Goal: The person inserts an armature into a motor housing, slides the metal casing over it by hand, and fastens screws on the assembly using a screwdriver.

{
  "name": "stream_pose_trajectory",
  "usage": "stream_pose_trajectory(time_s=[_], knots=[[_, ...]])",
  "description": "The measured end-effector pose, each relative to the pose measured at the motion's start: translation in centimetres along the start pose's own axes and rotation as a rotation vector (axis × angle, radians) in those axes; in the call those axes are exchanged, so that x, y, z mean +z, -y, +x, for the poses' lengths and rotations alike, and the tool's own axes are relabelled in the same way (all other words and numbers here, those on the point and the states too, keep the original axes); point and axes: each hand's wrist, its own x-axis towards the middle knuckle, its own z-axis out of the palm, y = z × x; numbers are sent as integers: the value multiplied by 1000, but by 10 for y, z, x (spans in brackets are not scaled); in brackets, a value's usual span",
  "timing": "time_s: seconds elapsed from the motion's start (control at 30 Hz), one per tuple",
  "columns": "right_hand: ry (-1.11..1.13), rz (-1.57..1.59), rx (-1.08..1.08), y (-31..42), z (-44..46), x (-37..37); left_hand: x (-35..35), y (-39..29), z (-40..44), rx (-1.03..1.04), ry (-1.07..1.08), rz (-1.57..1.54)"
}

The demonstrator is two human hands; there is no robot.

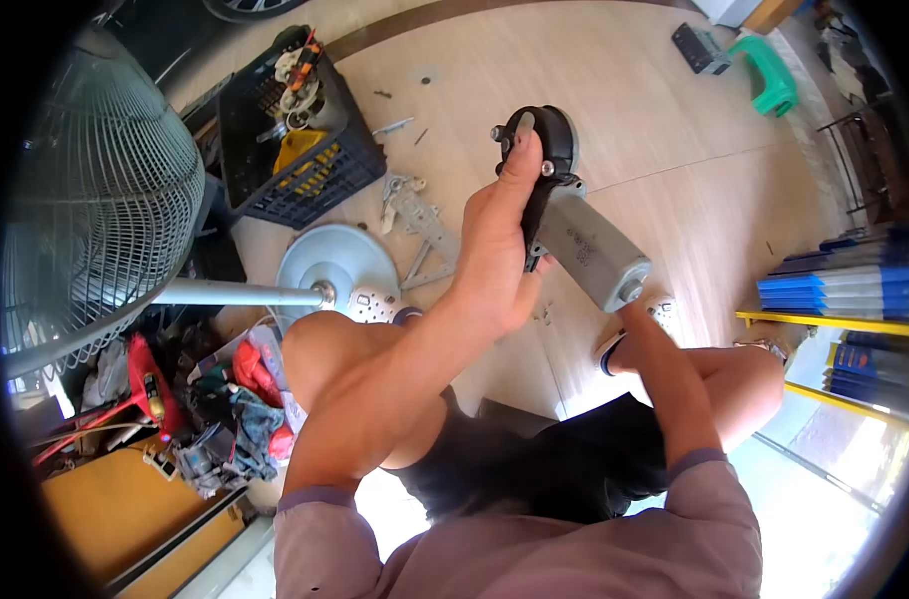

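Observation:
My left hand (499,235) is wrapped round the black housing of a motor (589,248), with the thumb lying along its round top part. The motor's silver-grey cylinder slants down to the right, and small printed marks show on its side. My right forearm (664,364) reaches up to the cylinder's lower end. The fingers of my right hand are hidden behind the motor, so whether they touch it cannot be seen.
Tools and parts fill a black crate (304,170). Metal brackets (419,225) lie on the floor beside a fan's round base (339,262). The fan cage (105,200) is at the left. A green stool (769,75) and blue-and-white packets (839,285) are at the right.

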Motion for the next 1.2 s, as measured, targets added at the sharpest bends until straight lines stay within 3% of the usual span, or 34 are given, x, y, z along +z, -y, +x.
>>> stream_pose_trajectory(time_s=[0.2, 0.33, 0.53, 0.8, 0.9, 1.2], knots=[[-182, 1, -141, 138, 29, -251, 14, -4, -5, 58, 46, 54], [-50, 603, -38, 247, -34, -359, 29, -8, -8, 142, -52, 76], [47, 1064, -183, 277, -88, -357, 26, -1, -5, 239, -55, 156], [148, 1177, -187, 269, -75, -351, 21, 18, 5, 417, 31, 302], [213, 1045, -165, 267, -77, -354, 20, 19, 6, 354, 24, 321], [252, 1157, -116, 264, -75, -351, 25, 30, 16, 356, -15, 365]])
